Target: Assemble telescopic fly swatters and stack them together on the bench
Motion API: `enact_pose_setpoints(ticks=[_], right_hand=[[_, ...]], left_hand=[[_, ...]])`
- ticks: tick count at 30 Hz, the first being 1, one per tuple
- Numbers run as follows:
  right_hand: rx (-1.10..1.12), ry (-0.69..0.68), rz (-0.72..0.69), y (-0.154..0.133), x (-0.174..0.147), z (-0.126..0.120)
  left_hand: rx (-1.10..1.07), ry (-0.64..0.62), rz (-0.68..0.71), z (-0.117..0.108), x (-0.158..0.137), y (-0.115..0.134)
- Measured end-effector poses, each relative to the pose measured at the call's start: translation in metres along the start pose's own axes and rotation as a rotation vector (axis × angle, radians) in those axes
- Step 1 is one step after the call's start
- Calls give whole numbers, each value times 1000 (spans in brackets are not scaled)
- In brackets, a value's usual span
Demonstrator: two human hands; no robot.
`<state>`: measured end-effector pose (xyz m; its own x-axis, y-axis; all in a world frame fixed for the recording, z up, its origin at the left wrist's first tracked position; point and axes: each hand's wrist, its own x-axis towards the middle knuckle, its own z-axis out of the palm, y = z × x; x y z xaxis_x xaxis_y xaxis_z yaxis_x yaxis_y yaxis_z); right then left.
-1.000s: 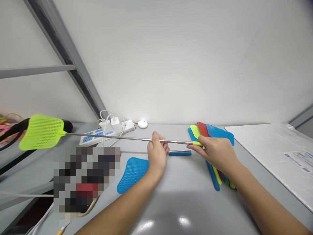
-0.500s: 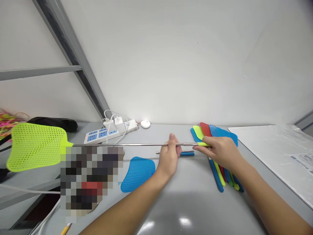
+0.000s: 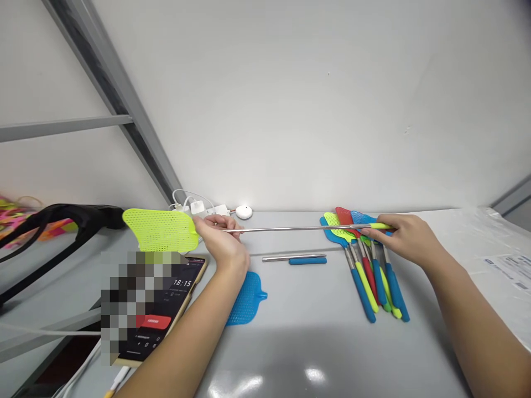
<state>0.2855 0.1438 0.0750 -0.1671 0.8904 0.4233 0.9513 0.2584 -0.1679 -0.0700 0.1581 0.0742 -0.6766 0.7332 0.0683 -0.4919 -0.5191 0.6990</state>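
Note:
A yellow-green fly swatter (image 3: 164,231) with a thin metal rod is held level above the table. My left hand (image 3: 224,239) is closed around the rod close to the mesh head. At the other end, my right hand (image 3: 409,239) grips the yellow-green handle, which its fingers mostly cover. Below the rod lie a blue handle (image 3: 307,261) and a metal rod (image 3: 277,258), side by side. A loose blue swatter head (image 3: 249,301) rests partly behind my left forearm. Several coloured fly swatters (image 3: 375,276) lie fanned out beneath my right hand.
On the left lies a phone (image 3: 182,293), partly pixelated, with a white power strip (image 3: 222,210) and a round white device (image 3: 244,212) behind it. Black straps (image 3: 83,221) and a grey metal frame (image 3: 112,99) stand farther left. White plastic packaging (image 3: 468,237) covers the right side.
My left hand has slid left along the rod to beside the mesh head. The head now sits farther right in view, and my right hand has shifted right and slightly up with the handle.

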Motion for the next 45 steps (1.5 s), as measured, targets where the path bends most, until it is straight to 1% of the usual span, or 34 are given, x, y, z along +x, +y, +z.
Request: enact_pose_setpoints(ticks=[2, 6, 9, 11, 13, 15, 17, 18, 20, 21, 23, 25, 27, 29, 31, 34, 37, 39, 40, 42, 44, 45], right_hand=[[-2, -13, 27, 6, 0, 0], [10, -28, 83, 18, -1, -1], [42, -78, 86, 23, -1, -1], [52, -116, 73, 21, 0, 1], [23, -106, 55, 14, 0, 5], [-27, -43, 28, 1, 1, 11], [-56, 17, -15, -19, 0, 17], [-51, 19, -44, -30, -1, 20], [-52, -37, -96, -53, -4, 25], [-51, -67, -105, -64, -6, 26], [-57, -89, -85, -85, -10, 28], [-48, -90, -51, -105, -16, 29], [21, -143, -56, -122, -21, 29], [101, -191, -55, -134, -25, 28], [150, -215, -38, -139, -26, 26], [235, -253, -30, -137, -27, 23], [364, -321, -109, -136, -30, 23], [400, -323, -173, -139, -33, 22], [403, -300, -191, -141, -34, 21], [403, -212, -188, -144, -34, 15], [387, -112, -122, -140, -31, 7], [360, -73, -59, -135, -29, 2]], left_hand=[[-9, -12, 27, 3, -3, 4], [-11, -129, 166, 5, -11, 11], [-26, -187, 251, 6, -12, 15], [-35, -170, 242, 6, -10, 17], [-50, -97, 191, 6, -6, 16], [-34, -16, 145, 6, -7, 11], [39, -10, 97, 5, -15, 2], [91, -42, 65, 5, -23, -4], [126, -170, -42, 3, -41, -15], [121, -204, -67, 2, -51, -20], [135, -231, -85, 1, -71, -28], [171, -269, -121, 1, -88, -32], [177, -354, -182, 1, -102, -32], [150, -423, -213, 2, -109, -31], [165, -459, -204, 3, -109, -29], [226, -494, -167, 1, -101, -30], [281, -601, -166, -2, -95, -33], [329, -677, -192, -5, -94, -36], [352, -698, -208, -7, -94, -37], [401, -726, -221, -10, -95, -39], [453, -766, -212, -12, -96, -40], [481, -785, -206, -12, -97, -40]])
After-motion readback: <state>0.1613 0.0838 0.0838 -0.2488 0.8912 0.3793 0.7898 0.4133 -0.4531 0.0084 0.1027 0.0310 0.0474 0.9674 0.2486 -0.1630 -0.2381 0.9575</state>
